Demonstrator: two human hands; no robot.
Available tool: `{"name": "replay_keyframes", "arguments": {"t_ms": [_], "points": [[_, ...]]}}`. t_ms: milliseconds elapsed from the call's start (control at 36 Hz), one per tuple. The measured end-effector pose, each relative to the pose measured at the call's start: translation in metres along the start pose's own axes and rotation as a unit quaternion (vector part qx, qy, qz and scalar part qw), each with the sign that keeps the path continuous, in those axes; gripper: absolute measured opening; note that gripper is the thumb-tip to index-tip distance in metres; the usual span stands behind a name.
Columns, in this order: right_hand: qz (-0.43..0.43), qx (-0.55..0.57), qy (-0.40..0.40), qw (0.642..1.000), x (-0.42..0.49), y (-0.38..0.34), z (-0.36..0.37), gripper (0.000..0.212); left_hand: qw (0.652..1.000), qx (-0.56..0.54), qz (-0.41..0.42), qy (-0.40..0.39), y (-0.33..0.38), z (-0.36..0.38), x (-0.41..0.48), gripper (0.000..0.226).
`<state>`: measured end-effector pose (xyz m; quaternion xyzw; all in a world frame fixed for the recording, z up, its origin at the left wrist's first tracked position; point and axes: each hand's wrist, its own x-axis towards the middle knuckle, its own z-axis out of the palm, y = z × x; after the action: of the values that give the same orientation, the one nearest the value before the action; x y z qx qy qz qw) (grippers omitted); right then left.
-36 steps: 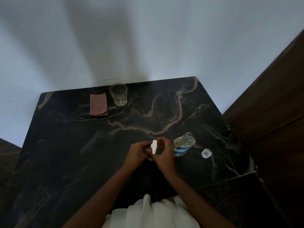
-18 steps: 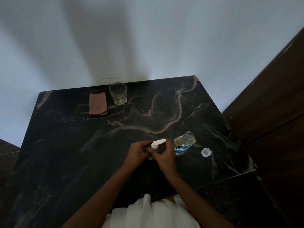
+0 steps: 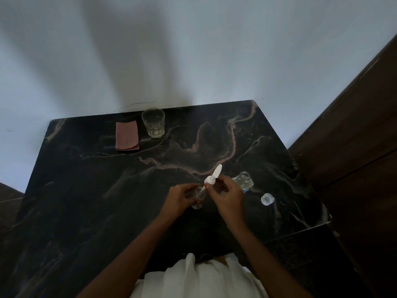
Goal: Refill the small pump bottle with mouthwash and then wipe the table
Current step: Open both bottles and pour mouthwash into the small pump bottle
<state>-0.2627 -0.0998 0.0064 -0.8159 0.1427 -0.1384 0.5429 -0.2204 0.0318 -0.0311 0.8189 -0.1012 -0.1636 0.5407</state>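
The left hand (image 3: pixel 179 195) curls around the small clear pump bottle (image 3: pixel 198 197), steadying it on the marble table (image 3: pixel 86 190); right hand (image 3: pixel 227 195) fingertips pinch the tilted white pump head (image 3: pixel 212 178) above its mouth.

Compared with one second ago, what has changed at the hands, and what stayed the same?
The right hand has lifted the white pump head up and to the right, off the small pump bottle, its tube still at the neck. The left hand keeps holding that bottle. The mouthwash bottle, its cap, the glass and the cloth have not moved.
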Motion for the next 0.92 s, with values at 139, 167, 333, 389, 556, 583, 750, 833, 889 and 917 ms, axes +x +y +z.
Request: {"name": "replay_keyframes", "arguments": {"t_ms": [139, 167, 333, 389, 556, 583, 750, 833, 889, 917], "points": [[-0.008, 0.017, 0.021, 1.0, 0.002, -0.009, -0.016, 0.025, 1.0, 0.018, -0.006, -0.012, 0.001, -0.001, 0.0, 0.044], [-0.008, 0.025, 0.03, 0.999, 0.002, -0.011, -0.019, 0.024, 1.0, 0.02, -0.008, -0.013, 0.001, -0.002, 0.0, 0.045], [0.028, 0.119, 0.056, 0.991, 0.004, -0.022, -0.036, 0.023, 0.999, 0.02, -0.017, -0.022, 0.004, -0.003, -0.001, 0.047], [0.04, 0.152, 0.072, 0.985, 0.005, -0.026, -0.043, 0.022, 0.999, 0.024, -0.016, -0.027, 0.005, -0.003, -0.001, 0.047], [0.081, 0.218, 0.11, 0.966, 0.012, -0.031, -0.078, 0.017, 0.998, 0.043, -0.019, -0.035, 0.007, -0.003, -0.001, 0.045], [0.088, 0.227, 0.118, 0.963, 0.012, -0.03, -0.085, 0.019, 0.998, 0.044, -0.019, -0.035, 0.007, -0.003, -0.001, 0.045], [0.111, 0.233, 0.199, 0.945, 0.016, 0.0, -0.129, 0.02, 0.998, 0.051, -0.02, -0.027, 0.008, -0.002, -0.001, 0.046], [0.145, 0.193, 0.22, 0.945, 0.014, 0.029, -0.146, 0.02, 0.998, 0.061, -0.017, -0.026, 0.006, -0.002, 0.0, 0.047], [0.177, 0.181, 0.217, 0.943, 0.011, 0.053, -0.152, 0.014, 0.997, 0.067, -0.017, -0.025, 0.006, -0.003, 0.0, 0.047], [0.197, 0.182, 0.216, 0.939, 0.009, 0.066, -0.154, 0.01, 0.997, 0.068, -0.019, -0.025, 0.007, -0.003, 0.001, 0.047]]}}
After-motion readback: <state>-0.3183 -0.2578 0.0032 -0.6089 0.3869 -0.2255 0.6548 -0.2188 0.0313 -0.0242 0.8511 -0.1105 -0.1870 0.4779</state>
